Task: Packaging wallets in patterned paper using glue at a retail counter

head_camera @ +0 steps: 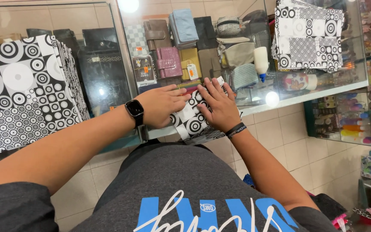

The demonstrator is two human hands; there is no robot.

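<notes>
glass counter is the biggest thing here, a display case with wallets and pouches under the top. both hands work at its near edge, probably because the flat glass gives a firm base to press against.

big stack of black-and-white patterned sheets lies on the counter well to the left of the left hand, apart from it. a second stack of the same paper sits up and to the right of the right hand, also apart. both look parked within arm's reach.

patterned paper piece lies right under both hands, on the counter edge and hanging a little over it toward the body. it looks folded, though i can't tell how many layers.

left hand lies palm down and flat on the paper's left part, fingers together and pointing right. it presses rather than clamps on anything. a black watch sits on that wrist.

right hand is flat too, fingers spread and pointing away from the body, pinning the paper's right part. nothing is pinched. a dark band sits on that wrist. the fingertips of the two hands nearly meet, likely flattening one crease.

white glue bottle with a blue tip stands just beyond the right hand's fingers, near but not touching.
</notes>
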